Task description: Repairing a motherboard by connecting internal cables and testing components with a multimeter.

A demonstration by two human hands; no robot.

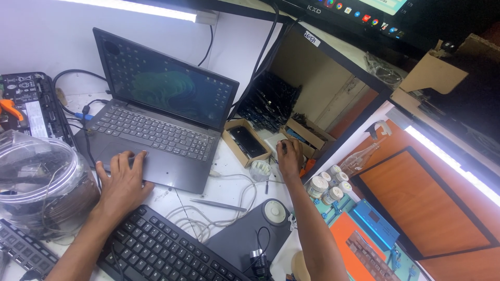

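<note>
Laptop (161,122), centre-left of frame: rest the flat, open left hand (122,179) lightly on its touchpad while the right hand (289,154), centre, cups a mouse, steering slowly.

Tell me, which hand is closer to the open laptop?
Left. The left hand rests on the laptop, fingers on its touchpad. The right hand is off to the laptop's right, among small boxes.

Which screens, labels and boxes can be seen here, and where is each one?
Laptop screen: behind the left hand, dark with a green swirl.
Monitor: top edge, a row of coloured icons.
Label: small white sticker on the black shelf frame.
Cardboard box: open, beside the right hand, holding a black part.
</note>
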